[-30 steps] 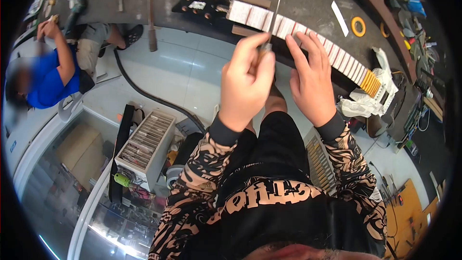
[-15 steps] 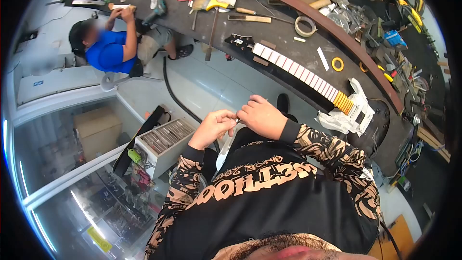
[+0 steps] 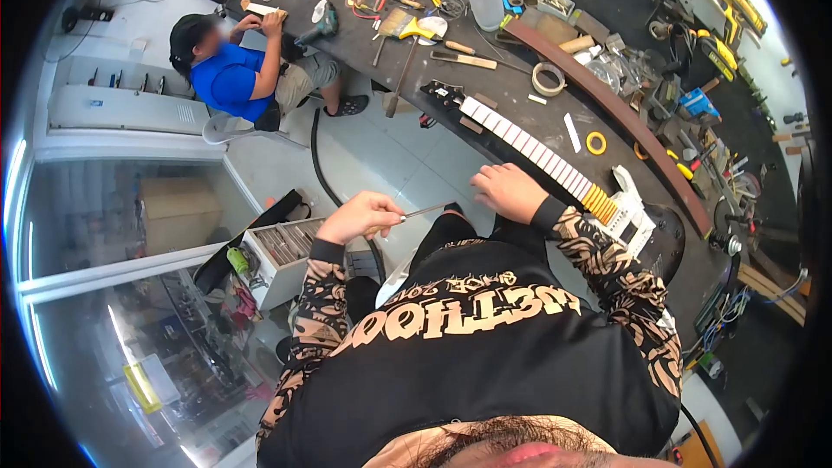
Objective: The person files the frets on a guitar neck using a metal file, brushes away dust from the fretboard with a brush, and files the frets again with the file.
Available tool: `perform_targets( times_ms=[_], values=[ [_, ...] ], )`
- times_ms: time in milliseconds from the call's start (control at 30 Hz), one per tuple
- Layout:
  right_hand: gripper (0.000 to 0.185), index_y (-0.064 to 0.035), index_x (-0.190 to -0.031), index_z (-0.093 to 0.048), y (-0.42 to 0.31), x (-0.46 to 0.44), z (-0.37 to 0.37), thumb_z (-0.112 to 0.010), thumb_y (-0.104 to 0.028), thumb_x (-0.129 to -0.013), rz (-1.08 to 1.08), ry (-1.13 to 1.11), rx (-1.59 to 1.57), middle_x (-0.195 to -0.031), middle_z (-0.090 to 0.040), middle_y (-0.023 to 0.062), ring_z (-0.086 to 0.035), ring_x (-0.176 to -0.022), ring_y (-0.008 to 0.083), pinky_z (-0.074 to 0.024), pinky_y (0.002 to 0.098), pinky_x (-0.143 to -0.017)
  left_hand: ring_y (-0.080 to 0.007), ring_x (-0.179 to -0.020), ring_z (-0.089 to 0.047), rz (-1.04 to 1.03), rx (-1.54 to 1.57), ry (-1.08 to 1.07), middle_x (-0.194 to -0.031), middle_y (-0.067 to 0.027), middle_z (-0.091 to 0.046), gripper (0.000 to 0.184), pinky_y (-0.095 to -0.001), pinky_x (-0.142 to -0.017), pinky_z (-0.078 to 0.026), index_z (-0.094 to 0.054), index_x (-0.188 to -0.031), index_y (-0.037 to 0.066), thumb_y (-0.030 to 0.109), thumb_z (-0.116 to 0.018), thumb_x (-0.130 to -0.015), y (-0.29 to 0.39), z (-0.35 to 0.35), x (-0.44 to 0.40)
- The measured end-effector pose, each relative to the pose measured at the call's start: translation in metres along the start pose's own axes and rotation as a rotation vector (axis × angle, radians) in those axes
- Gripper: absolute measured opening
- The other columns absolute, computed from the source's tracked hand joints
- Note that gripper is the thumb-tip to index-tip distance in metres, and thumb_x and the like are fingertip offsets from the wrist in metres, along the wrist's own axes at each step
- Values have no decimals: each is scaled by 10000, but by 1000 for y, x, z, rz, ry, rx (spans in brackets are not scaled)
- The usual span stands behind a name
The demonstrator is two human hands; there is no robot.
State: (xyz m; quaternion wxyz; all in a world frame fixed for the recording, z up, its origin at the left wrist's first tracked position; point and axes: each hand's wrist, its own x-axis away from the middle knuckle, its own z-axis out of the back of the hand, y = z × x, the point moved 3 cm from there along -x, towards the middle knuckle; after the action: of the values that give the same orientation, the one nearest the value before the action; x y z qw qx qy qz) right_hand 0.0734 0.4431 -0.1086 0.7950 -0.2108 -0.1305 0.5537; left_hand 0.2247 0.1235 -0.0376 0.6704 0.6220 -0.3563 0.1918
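Pinched in my left hand (image 3: pixel 362 216) is a thin metal file (image 3: pixel 429 210), held over my lap and pointing right. My right hand (image 3: pixel 510 192) is off the file, palm down near the bench edge, with its fingers bent; whether anything is under them is hidden. Beyond it a guitar lies on the bench. Its neck (image 3: pixel 530 149) is covered with white tape between the frets, with bare yellowish wood at the body end. White covering (image 3: pixel 631 221) lies around the pickups on the dark body (image 3: pixel 666 247). The headstock (image 3: pixel 444 94) is black.
A tape roll (image 3: pixel 548 79), a yellow ring of tape (image 3: pixel 595 143), a white strip (image 3: pixel 572 133) and a brush (image 3: pixel 407 24) lie on the bench (image 3: pixel 520 108). A long brown board (image 3: pixel 607 113) runs behind. A person in blue (image 3: pixel 234 82) sits at the upper left.
The file has left the guitar neck and come down over my lap in my left hand. My right hand came off the neck, met my left, then moved away rightward. The view has tilted up.
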Motion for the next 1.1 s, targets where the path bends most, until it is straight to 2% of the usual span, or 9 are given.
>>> perform_targets(
  times_ms=[100,133,200,333,500,633,733,900,1100],
  values=[
    [416,-95,-1377,-680,-45,-17,25,-769,-371,-1078,79,38,-67,-1234,-724,122,-743,-1163,341,-549,481,-1016,-72,-558,-610,-49,-79,-89,-808,-68,-761,213,-236,-504,-452,-784,-1178,-15,179,-796,-1090,23,-24,-23],
    [332,-92,-1284,-682,-58,-22,31,-753,-353,-1091,161,119,-124,-1167,-742,122,-751,-1128,341,-551,473,-1001,-72,-557,-609,-80,-76,-95,-806,-72,-763,204,-237,-497,-447,-781,-1162,-11,179,-797,-1089,32,-31,-31],
    [257,-90,-1164,-664,-69,-32,25,-724,-334,-1109,201,3,-77,-1035,-760,108,-767,-1056,338,-550,471,-979,-73,-554,-607,-140,-67,-108,-803,-79,-767,189,-240,-485,-436,-774,-1131,-4,179,-799,-1088,46,-41,-36],
    [200,-110,-1103,-660,-37,-25,18,-687,-307,-1128,108,-52,-47,-898,-759,77,-777,-960,346,-550,469,-942,-66,-531,-587,-154,-57,-101,-776,-78,-761,180,-238,-468,-401,-772,-1108,4,178,-811,-1079,38,-3,-10],
    [228,-100,-1191,-686,-2,10,17,-715,-314,-1116,-108,-43,18,-1060,-757,89,-765,-1069,338,-556,468,-977,-65,-518,-577,-190,-102,-2,-766,-66,-756,204,-248,-461,-406,-783,-1082,5,202,-831,-1063,11,36,0],
    [256,-75,-1168,-691,-58,-37,37,-750,-314,-1098,40,167,-29,-1077,-726,97,-747,-1085,337,-560,474,-980,-71,-582,-618,-202,-177,-101,-777,-48,-740,172,-248,-492,-438,-777,-1089,16,179,-820,-1059,22,17,-41],
    [238,-86,-1114,-682,-65,-71,12,-738,-316,-1105,105,100,0,-1045,-740,101,-752,-1052,337,-560,476,-963,-79,-633,-643,-292,-92,-278,-797,-38,-731,167,-246,-523,-455,-769,-1112,12,161,-818,-1055,32,13,-73],
    [196,-103,-1049,-659,-24,-68,-18,-699,-280,-1123,-163,39,67,-932,-779,122,-779,-966,344,-563,492,-900,-78,-648,-639,-300,-84,-305,-811,-33,-730,205,-253,-521,-425,-770,-1129,16,193,-844,-1058,31,83,-79],
    [212,-79,-1177,-707,-2,-35,-65,-607,-266,-1168,-701,29,-9,-956,-809,199,-769,-940,459,-590,542,-837,-69,-674,-634,-393,143,130,-872,-23,-732,254,-254,-531,-437,-736,-1209,44,204,-834,-1038,-9,204,-117]
  ],
)
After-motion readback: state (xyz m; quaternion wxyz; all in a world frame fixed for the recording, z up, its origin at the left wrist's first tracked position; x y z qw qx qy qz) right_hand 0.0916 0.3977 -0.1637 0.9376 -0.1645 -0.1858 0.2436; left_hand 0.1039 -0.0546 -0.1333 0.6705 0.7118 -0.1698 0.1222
